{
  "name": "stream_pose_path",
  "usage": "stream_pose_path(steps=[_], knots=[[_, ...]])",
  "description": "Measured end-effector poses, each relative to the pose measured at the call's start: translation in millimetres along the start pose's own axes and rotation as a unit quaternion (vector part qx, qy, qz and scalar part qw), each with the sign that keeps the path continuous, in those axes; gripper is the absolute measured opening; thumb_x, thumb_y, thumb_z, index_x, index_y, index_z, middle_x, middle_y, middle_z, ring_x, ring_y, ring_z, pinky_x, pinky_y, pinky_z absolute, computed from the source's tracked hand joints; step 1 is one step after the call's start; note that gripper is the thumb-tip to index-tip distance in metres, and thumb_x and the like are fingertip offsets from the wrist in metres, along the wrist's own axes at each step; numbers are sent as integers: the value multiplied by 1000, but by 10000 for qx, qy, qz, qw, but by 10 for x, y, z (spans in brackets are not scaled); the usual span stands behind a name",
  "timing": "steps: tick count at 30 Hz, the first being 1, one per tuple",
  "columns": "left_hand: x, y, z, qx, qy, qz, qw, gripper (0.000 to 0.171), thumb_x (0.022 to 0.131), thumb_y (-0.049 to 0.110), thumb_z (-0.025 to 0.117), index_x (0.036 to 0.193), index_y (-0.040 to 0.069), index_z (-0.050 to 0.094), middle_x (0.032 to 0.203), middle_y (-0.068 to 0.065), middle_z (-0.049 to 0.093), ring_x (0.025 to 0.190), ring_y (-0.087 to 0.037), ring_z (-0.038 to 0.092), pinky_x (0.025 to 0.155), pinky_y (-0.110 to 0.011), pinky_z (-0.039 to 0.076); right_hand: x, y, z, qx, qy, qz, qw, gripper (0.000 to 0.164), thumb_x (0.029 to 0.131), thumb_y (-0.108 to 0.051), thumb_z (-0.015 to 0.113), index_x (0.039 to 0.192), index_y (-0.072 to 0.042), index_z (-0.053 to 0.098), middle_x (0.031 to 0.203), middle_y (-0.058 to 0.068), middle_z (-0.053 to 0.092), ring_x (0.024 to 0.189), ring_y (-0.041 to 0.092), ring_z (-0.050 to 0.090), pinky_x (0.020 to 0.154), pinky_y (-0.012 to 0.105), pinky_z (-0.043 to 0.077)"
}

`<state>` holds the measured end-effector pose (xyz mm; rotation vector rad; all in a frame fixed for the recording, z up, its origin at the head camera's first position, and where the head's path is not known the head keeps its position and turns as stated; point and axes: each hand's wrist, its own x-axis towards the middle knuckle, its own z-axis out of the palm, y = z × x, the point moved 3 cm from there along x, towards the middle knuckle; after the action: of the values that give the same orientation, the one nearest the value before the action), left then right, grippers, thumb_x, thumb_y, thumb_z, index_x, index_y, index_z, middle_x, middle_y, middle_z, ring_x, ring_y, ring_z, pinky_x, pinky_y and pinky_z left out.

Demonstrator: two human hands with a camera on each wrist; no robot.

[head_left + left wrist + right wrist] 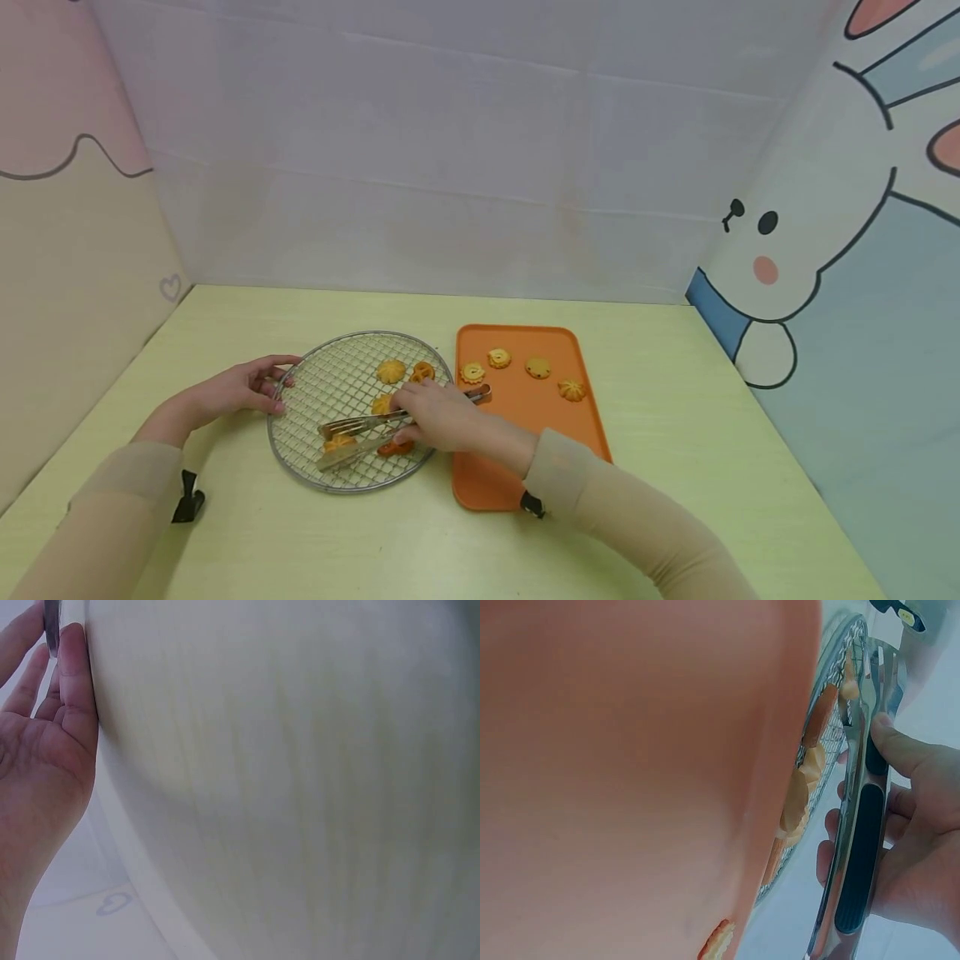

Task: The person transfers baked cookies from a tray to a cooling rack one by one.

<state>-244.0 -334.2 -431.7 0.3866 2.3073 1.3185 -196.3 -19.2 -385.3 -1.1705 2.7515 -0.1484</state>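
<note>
A round wire rack lies on the table, with several cookies on it. At its left edge my left hand pinches the metal rim between thumb and fingers; the rim also shows between the fingers in the left wrist view. My right hand grips metal tongs with dark handle pads, reaching over the rack from the right. The spread tong tips stand around a yellow flower-shaped cookie near the front. Close by are a reddish-brown cookie, partly hidden by the tongs, another yellow cookie and a pretzel-shaped one.
Right beside the rack lies an orange tray, which my right forearm crosses. Several cookies sit in its far half, among them a round dotted one and a flower-shaped one. Printed cloth walls border the table.
</note>
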Motion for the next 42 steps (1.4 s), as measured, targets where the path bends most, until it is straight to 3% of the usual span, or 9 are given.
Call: stream_pose_path(steps=[7,14,20,27,33,42], knots=[[-33,17,-4,6,12,-60,10000,87,77,15,77,147,5,26,125,-20,43,91,-14,50,77,-23,45,-16,40,-16,147,67,-96,9998,47,87,-48,60,124,-19,58,118,-5,58,107,12,55,84,27,47],[-43,17,-13,111,35,-76,9999,87,77,16,77,147,5,26,124,-20,43,91,-14,50,78,-23,44,-153,73,-141,453,330,-263,9981,44,87,-46,62,120,-17,58,115,-3,59,98,10,57,79,23,47],[-36,39,-8,95,30,-141,9999,88,76,17,77,147,7,26,125,-20,43,93,-15,49,78,-23,44,-384,165,-282,624,528,-142,9966,44,86,-44,65,121,-17,58,113,-4,58,98,11,54,81,27,47],[-47,61,-15,195,13,-173,9997,90,76,18,78,148,8,24,124,-21,45,92,-17,49,77,-25,44,-699,349,-372,958,1079,-51,9895,41,84,-37,70,117,-15,59,110,-2,59,95,11,54,78,28,48],[-25,34,-12,218,6,-199,9996,89,77,17,78,148,9,25,123,-21,46,91,-16,49,76,-25,45,-911,541,-381,959,1357,206,9859,40,83,-34,72,116,-16,59,113,-3,60,102,17,57,85,37,46],[24,39,-3,364,58,-260,9990,88,77,19,77,148,10,26,121,-19,48,90,-17,49,78,-26,42,-1166,799,-348,1149,1578,489,9795,41,82,-32,73,117,-17,58,109,-6,58,100,15,57,82,33,49]])
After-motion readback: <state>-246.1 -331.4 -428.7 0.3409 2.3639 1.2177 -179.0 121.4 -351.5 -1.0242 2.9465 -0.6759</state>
